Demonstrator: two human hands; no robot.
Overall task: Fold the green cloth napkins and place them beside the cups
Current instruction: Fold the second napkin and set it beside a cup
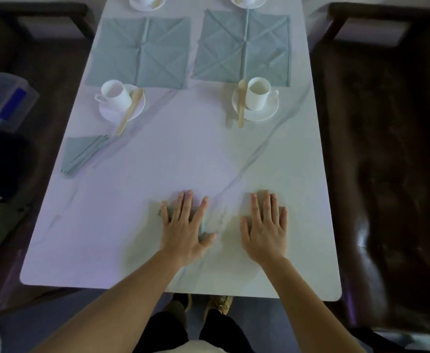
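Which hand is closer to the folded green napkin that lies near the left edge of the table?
Left. The left hand lies flat nearer the front edge, to the right of the folded napkin; the right hand lies farther right still.

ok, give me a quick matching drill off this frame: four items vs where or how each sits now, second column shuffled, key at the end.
Items
1. left hand
2. right hand
3. folded napkin
4. wooden spoon

States
A. lies across the saucer of the right-side near cup, handle off the rim
B. flat on a small folded green cloth
C. near the table's left edge, just nearer than the left cup
D. palm down on bare tabletop

Pairs: 1-B, 2-D, 3-C, 4-A
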